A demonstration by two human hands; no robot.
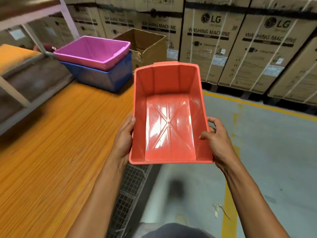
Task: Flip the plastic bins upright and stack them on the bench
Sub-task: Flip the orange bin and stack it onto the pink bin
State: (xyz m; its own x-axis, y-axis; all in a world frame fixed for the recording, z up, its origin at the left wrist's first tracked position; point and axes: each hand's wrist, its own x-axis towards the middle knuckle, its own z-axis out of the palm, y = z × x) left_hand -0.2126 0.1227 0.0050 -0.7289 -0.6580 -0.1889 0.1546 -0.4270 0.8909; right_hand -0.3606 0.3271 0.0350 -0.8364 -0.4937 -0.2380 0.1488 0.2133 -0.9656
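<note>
I hold a red plastic bin point(169, 115) upright in the air, its open side facing me, just past the right edge of the bench. My left hand point(123, 140) grips its left rim and my right hand point(216, 140) grips its right rim. On the orange wooden bench point(56, 143), at the far end, a pink bin point(93, 52) sits nested upright inside a blue bin point(103, 78).
An open cardboard box point(145, 43) stands behind the stacked bins. Tall washing machine cartons point(231, 45) line the back and right. A metal shelf frame point(20, 66) rises at the left. A wire mesh panel point(130, 189) hangs below the bench edge. Grey floor with yellow lines point(274, 160) lies to the right.
</note>
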